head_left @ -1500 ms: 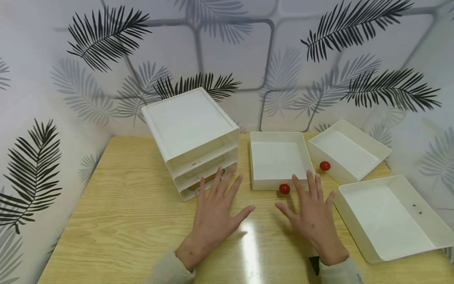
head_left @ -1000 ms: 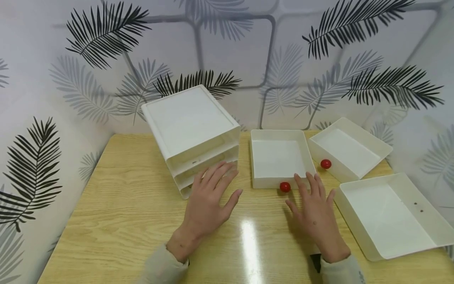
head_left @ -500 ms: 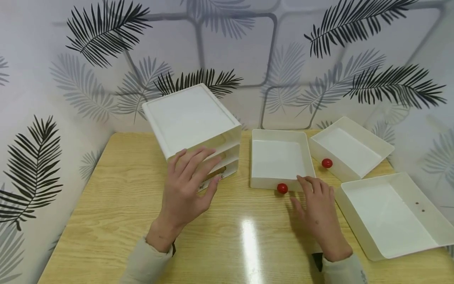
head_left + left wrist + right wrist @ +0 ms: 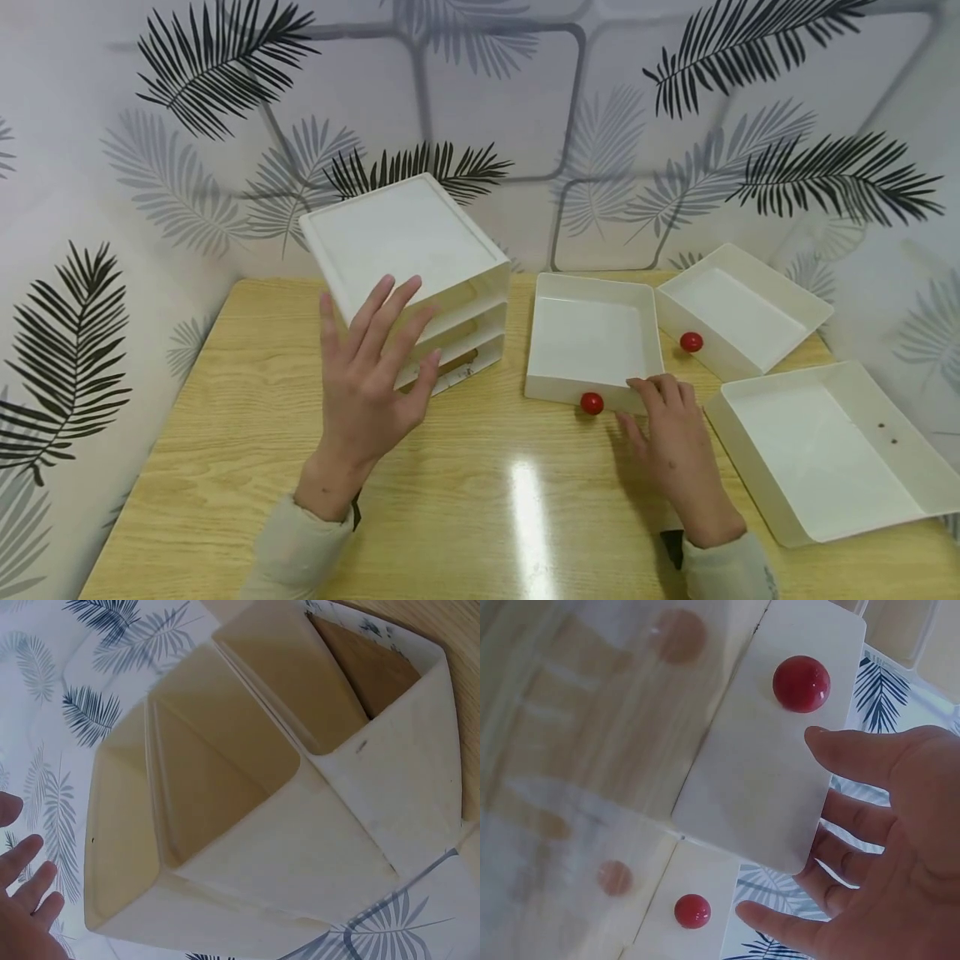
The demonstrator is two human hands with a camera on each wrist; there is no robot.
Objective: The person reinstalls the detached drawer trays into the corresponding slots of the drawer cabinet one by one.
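A white three-slot drawer cabinet (image 4: pixel 405 242) stands empty at the back left of the wooden table (image 4: pixel 487 517); the left wrist view looks into its hollow slots (image 4: pixel 300 847). My left hand (image 4: pixel 367 350) is raised in front of it with straight, spread fingers (image 4: pixel 26 896), holding nothing. My right hand (image 4: pixel 663 404) grips the front wall of a white drawer (image 4: pixel 555 390), just right of its red knob (image 4: pixel 592 403). In the right wrist view the thumb lies by the front panel (image 4: pixel 765 765) and the fingers (image 4: pixel 847 862) curl behind it, below the knob (image 4: pixel 801 683).
A second white drawer (image 4: pixel 738 312) with a red knob (image 4: pixel 691 341) lies at the back right; its knob (image 4: pixel 692 910) also shows in the right wrist view. A third drawer (image 4: pixel 825 450) without a knob lies near the right edge. Leaf-patterned walls enclose the table.
My left hand has lifted off the table and risen in front of the cabinet. My right hand has slid forward and curled over the drawer's front wall; the drawer has shifted slightly.
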